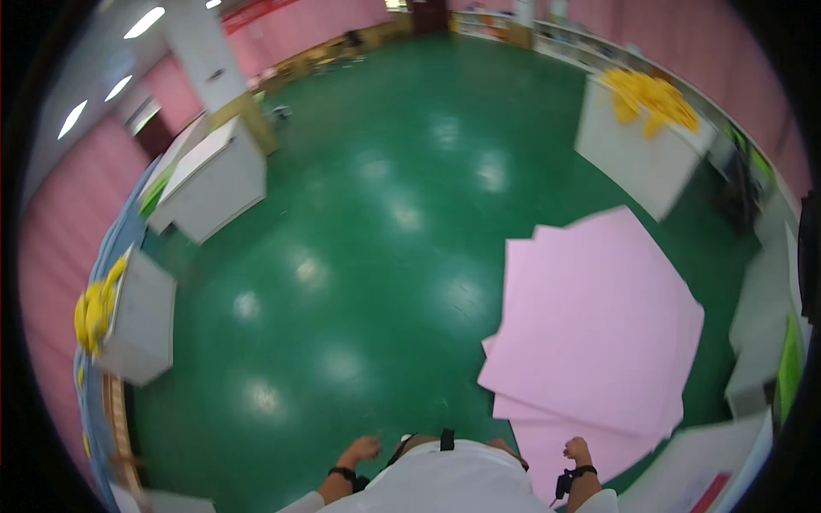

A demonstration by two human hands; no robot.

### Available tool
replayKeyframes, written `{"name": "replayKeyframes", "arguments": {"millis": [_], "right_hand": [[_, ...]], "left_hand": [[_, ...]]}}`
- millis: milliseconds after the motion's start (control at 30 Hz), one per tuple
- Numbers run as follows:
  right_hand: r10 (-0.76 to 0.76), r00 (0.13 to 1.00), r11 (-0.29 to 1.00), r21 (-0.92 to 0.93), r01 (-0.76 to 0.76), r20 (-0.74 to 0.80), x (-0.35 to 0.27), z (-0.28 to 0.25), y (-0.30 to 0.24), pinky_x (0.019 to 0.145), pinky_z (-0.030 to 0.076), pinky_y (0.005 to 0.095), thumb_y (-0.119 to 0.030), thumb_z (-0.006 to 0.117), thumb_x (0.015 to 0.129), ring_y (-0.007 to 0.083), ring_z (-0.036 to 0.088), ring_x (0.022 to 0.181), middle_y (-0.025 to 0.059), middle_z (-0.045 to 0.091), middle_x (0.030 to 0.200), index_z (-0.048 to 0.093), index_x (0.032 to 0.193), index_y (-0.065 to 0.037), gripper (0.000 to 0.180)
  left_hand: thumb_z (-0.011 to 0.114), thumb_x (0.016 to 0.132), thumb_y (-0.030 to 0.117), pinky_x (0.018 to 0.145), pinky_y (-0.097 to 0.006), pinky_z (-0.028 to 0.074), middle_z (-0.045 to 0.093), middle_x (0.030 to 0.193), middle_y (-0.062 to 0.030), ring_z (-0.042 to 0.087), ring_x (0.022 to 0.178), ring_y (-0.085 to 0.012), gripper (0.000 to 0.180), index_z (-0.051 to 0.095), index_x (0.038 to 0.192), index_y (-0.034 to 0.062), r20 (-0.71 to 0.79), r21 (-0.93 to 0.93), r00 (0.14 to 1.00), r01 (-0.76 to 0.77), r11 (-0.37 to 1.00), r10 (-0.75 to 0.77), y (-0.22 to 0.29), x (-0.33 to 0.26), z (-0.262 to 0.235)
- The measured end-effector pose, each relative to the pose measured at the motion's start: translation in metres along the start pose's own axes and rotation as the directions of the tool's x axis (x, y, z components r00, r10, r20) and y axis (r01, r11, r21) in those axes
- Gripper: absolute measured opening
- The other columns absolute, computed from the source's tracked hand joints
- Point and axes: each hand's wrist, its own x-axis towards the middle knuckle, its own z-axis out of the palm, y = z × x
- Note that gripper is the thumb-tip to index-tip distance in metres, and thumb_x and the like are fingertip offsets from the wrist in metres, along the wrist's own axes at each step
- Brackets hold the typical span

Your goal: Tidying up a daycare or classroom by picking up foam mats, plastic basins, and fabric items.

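My left hand [368,447] hangs low beside my body, its fingers curled in with nothing visible in them. A dark band circles that wrist. On the other side, my right hand [577,450] is also loosely closed and holds nothing that I can see; a dark strap with a small device sits on its wrist. Beyond and beneath my right hand, a fanned pile of large pale pink sheets [599,316] lies on the green floor [385,265]. Whether that hand touches the sheets cannot be told, though it appears to be above them.
White tables [214,192] stand at the left. A yellow cloth pile [650,101] drapes over a white table [633,158] at the right, and yellow cloth [98,308] lies on another at the left. A white panel [697,466] is near right. Low shelves [581,53] line the far wall.
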Motion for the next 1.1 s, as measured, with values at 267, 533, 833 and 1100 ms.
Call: {"name": "replayKeyframes", "arguments": {"millis": [267, 533, 833, 1100], "right_hand": [[0.262, 0.963, 0.818, 0.515, -0.258, 0.066, 0.199, -0.169, -0.104, 0.056, 0.053, 0.0390, -0.015, 0.048, 0.074, 0.0298, 0.064, 0.056, 0.0200, 0.063, 0.064, 0.062, 0.074, 0.006, 0.025], [-0.415, 0.893, 0.884, 0.311, 0.350, 0.174, 0.375, -0.375, -0.437, 0.087, 0.046, 0.0410, -0.028, 0.056, 0.076, 0.0350, 0.059, 0.099, 0.0188, 0.063, 0.103, 0.063, 0.101, -0.006, 0.034], [-0.420, 0.900, 0.906, 0.104, 0.410, 0.119, 0.621, -0.496, -0.585, 0.083, 0.048, 0.0426, -0.025, 0.053, 0.076, 0.0356, 0.060, 0.095, 0.0189, 0.064, 0.099, 0.064, 0.098, -0.006, 0.030], [-0.748, 0.597, 0.649, 0.127, 0.750, 0.290, 0.781, -0.534, -0.828, 0.080, 0.049, 0.0407, -0.023, 0.061, 0.073, 0.0338, 0.060, 0.094, 0.0178, 0.064, 0.102, 0.059, 0.107, -0.005, 0.039]], "left_hand": [[0.057, 0.076, 0.013, 0.046, -0.028, 0.043, 0.058, 0.060, -0.0072, 0.055, 0.050, -0.0149, 0.013, 0.061, 0.072, 0.0011, -0.015, -0.614, 0.860, 0.395, 0.684, -0.510, -0.160, -0.144, 0.044], [0.056, 0.079, 0.014, 0.047, -0.029, 0.045, 0.059, 0.064, -0.0072, 0.057, 0.053, -0.0166, 0.014, 0.060, 0.076, 0.0009, -0.220, -0.787, 0.793, 0.200, 0.583, -0.568, -0.219, -0.084, -0.108], [0.055, 0.080, 0.014, 0.051, -0.029, 0.049, 0.061, 0.068, -0.0082, 0.061, 0.058, -0.0179, 0.014, 0.061, 0.083, 0.0015, -0.272, -0.875, 0.743, 0.074, 0.478, -0.612, -0.208, 0.046, -0.310], [0.057, 0.079, 0.013, 0.052, -0.030, 0.049, 0.063, 0.073, -0.0104, 0.060, 0.060, -0.0186, 0.014, 0.062, 0.085, 0.0011, -0.213, -0.943, 0.678, 0.047, 0.331, -0.703, -0.228, 0.067, -0.429]]}}
